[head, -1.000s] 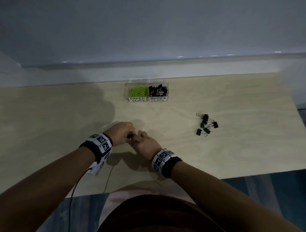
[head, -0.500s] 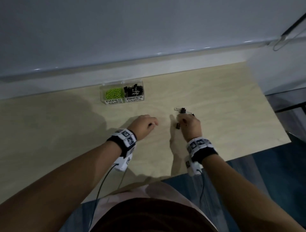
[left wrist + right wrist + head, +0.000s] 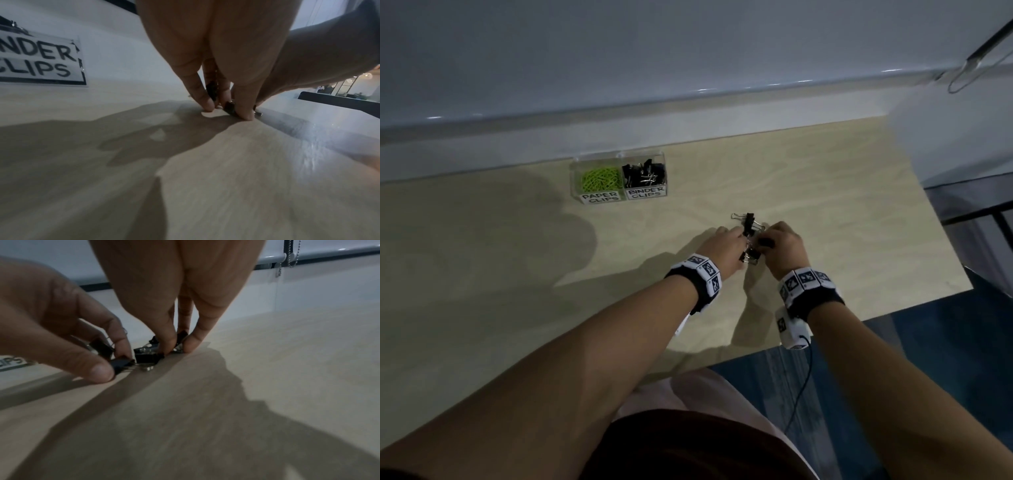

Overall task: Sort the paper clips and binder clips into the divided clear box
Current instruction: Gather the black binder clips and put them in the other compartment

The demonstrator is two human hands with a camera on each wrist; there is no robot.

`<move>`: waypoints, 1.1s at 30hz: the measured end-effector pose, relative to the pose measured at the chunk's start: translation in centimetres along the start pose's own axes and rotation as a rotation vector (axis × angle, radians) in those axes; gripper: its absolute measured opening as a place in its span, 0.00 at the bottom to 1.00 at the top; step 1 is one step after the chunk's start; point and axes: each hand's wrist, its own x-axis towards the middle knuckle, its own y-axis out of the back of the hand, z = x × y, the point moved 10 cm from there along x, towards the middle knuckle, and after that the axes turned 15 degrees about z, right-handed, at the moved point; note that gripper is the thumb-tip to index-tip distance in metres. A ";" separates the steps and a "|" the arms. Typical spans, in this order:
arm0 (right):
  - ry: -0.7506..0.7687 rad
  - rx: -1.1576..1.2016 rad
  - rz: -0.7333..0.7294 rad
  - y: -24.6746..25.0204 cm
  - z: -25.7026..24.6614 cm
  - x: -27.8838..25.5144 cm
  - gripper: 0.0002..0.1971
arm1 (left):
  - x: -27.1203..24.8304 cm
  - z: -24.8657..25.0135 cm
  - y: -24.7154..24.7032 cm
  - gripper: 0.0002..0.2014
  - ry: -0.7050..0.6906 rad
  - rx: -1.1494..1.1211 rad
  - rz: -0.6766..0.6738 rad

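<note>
The clear divided box point(image 3: 663, 161) stands near the wall, with green paper clips point(image 3: 599, 179) in its left compartment and black binder clips point(image 3: 643, 174) in its right one. A small pile of loose black binder clips point(image 3: 749, 222) lies on the table to its right, and both hands meet over it. My left hand point(image 3: 741, 246) pinches one binder clip point(image 3: 121, 362) between thumb and finger low on the table. My right hand point(image 3: 180, 345) pinches another binder clip point(image 3: 182, 335). A further clip point(image 3: 148, 357) lies between the two hands.
The light wooden table point(image 3: 825, 212) ends at a front edge just below my wrists and at a right edge beyond the pile. The box's BINDER CLIPS label point(image 3: 41, 60) faces me. A beaded cord point(image 3: 279, 270) hangs by the wall.
My left hand has moved right and joined the right hand at the pile of binder clips. Both hands now pinch clips. The view has swung to the right.
</note>
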 end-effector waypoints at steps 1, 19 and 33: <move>-0.007 0.007 -0.012 -0.3 -0.3 -0.3 0.10 | -0.2 0.0 0.1 0.16 -0.009 -0.009 -0.002; 0.146 0.257 -0.009 -3.4 -18.6 3.8 0.10 | -6.5 -15.9 15.9 0.10 0.308 -0.099 0.336; 0.084 -0.055 -0.145 -2.0 -9.9 6.9 0.23 | -3.0 -15.7 16.7 0.20 0.288 0.027 0.417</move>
